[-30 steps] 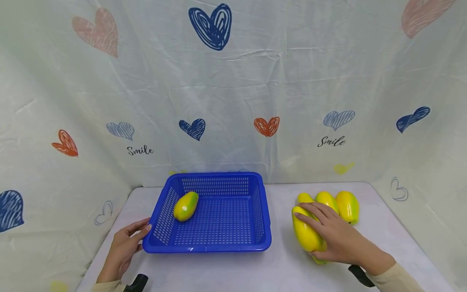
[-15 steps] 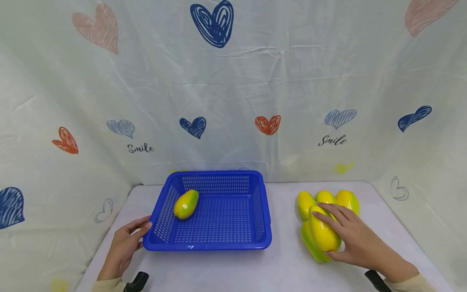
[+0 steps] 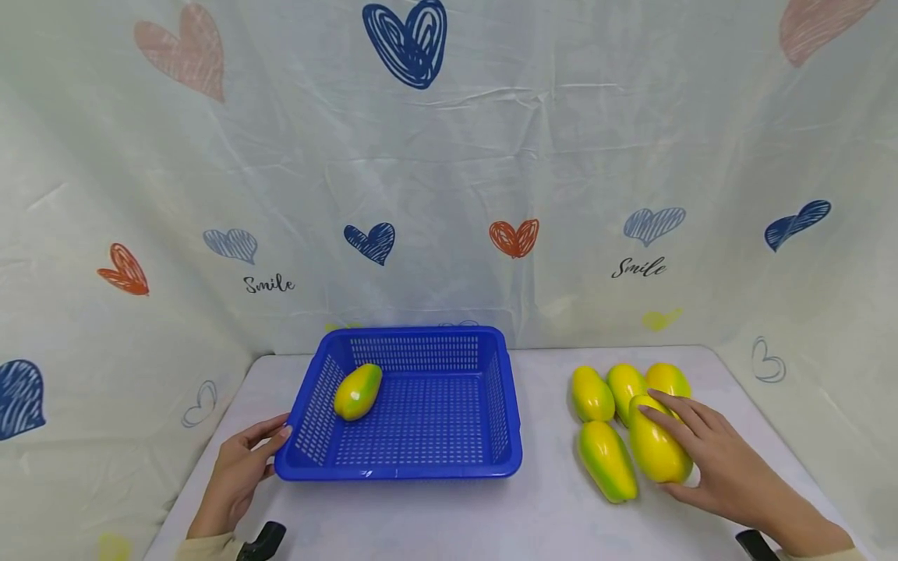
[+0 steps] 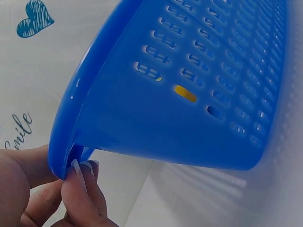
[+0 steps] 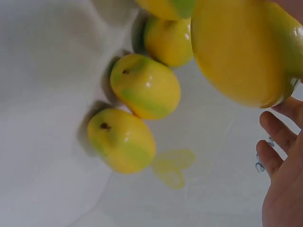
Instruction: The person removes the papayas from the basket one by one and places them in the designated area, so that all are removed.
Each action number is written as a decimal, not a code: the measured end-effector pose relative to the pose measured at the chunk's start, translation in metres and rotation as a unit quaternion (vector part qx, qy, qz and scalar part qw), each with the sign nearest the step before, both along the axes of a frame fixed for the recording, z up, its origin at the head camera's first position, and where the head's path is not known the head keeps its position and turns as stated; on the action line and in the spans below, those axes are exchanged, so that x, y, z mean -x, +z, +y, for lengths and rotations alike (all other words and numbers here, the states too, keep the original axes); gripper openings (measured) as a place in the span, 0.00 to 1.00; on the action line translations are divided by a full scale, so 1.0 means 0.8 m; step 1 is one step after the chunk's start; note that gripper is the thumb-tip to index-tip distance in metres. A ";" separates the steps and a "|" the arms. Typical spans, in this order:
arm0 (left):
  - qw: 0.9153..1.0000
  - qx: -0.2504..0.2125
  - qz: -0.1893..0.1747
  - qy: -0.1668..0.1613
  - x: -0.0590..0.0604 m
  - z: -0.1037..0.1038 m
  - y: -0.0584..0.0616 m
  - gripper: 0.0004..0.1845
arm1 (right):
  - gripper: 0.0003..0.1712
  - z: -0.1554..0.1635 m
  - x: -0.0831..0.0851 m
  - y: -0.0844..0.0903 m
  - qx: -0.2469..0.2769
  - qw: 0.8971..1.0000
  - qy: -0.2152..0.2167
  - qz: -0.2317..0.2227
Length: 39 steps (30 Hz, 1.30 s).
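Five yellow-green fruits show at lower right of the head view; the right hand (image 3: 730, 467) has its grip round one fruit (image 3: 658, 448), picking it up. The left hand (image 3: 238, 471) pinches the blue basket (image 3: 400, 467) rim at lower centre. Next, probably: carry it leftward, clearing the basket wall.

Papayas: six — one (image 3: 358, 392) in the basket, five (image 3: 607, 460) on the table. Blue basket (image 3: 421, 470): one. Hands: two.
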<state>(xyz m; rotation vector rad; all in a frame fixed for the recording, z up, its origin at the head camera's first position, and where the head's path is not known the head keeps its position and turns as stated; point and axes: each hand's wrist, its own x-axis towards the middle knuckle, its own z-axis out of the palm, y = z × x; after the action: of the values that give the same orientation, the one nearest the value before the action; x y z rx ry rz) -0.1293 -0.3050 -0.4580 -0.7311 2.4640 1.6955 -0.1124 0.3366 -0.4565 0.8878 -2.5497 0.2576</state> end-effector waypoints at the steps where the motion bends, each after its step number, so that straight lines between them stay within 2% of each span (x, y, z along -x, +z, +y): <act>1: 1.000 0.000 0.000 0.000 0.000 0.000 0.000 0.30 | 0.54 0.003 -0.001 -0.001 0.000 1.000 -0.002 -0.001; 4: 1.000 -0.002 0.000 0.000 -0.001 -0.001 0.001 0.30 | 0.55 0.010 -0.002 -0.006 -0.002 1.000 -0.010 -0.002; 8: 1.000 -0.001 0.000 -0.001 -0.001 -0.001 0.000 0.30 | 0.66 0.015 -0.006 -0.014 -0.008 0.999 -0.029 -0.016; 15: 1.000 0.002 -0.003 0.004 -0.001 -0.001 -0.002 0.30 | 0.65 0.022 -0.011 -0.029 -0.013 0.998 -0.042 -0.033; 27: 1.000 0.006 -0.002 0.003 -0.001 0.000 -0.003 0.30 | 0.66 0.029 -0.012 -0.055 -0.017 1.000 -0.002 -0.025; 39: 1.000 0.005 -0.002 0.002 0.000 0.002 -0.002 0.30 | 0.67 0.029 -0.011 -0.068 -0.030 0.999 -0.004 -0.025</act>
<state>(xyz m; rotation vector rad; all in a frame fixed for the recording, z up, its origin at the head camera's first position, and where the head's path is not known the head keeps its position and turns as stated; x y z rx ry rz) -0.1289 -0.3035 -0.4598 -0.7397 2.4729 1.6820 -0.1035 0.3599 -0.5106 0.9038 -2.6188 0.2053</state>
